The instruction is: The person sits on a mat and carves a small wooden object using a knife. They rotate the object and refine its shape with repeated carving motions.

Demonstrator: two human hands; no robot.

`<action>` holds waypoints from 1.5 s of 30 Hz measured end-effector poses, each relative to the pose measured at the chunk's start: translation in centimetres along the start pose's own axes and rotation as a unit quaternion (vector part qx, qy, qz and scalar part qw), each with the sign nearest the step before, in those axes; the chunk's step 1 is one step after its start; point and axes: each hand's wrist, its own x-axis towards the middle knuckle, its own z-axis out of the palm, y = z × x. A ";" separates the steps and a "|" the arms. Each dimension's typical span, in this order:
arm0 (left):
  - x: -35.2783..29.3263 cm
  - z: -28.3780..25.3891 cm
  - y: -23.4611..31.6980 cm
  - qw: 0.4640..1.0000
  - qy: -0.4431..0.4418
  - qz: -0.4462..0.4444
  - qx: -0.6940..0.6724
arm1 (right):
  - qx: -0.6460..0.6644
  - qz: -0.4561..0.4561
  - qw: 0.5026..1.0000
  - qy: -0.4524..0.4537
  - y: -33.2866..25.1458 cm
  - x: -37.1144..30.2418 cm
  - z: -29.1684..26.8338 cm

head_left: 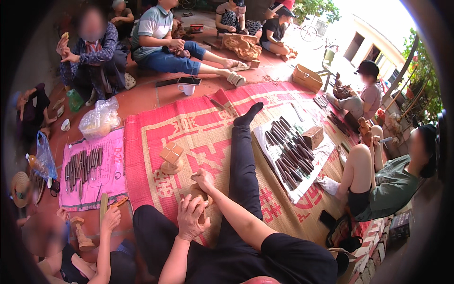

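Observation:
Between my legs I hold a light-brown wooden piece (200,193), rounded and mostly covered by my hands. My left hand (191,218) lies over its near side, fingers curved round it. At its far end my right hand (203,181) is closed; what sits inside the fingers is hidden. Just beyond, on the woven mat, a square wooden block (171,152) with lines across its top rests on a rounded wooden piece (171,167).
Dark-handled carving tools (288,156) cover a white cloth on the right, beside a brown block (312,137). More tools (82,170) lie on a pink sack (113,158) at left. A white mug (186,89) stands beyond the red-patterned mat (189,118). Several people sit around, some holding carvings.

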 end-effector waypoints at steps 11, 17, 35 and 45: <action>0.5 0.2 -0.1 1.000 0.000 -0.006 -0.013 | -0.112 0.007 0.994 -0.008 0.4 0.6 -0.5; -0.3 -0.3 -1.2 0.999 0.024 -0.038 -0.002 | 0.046 -0.036 0.990 -0.132 -1.1 -1.7 -1.0; 1.7 0.0 -1.5 0.996 0.032 -0.079 -0.027 | 0.101 0.048 0.993 0.026 0.3 -2.0 -1.1; 1.3 -0.8 -2.7 0.990 0.057 -0.123 -0.026 | 0.175 0.029 0.984 0.012 -0.4 -4.2 0.0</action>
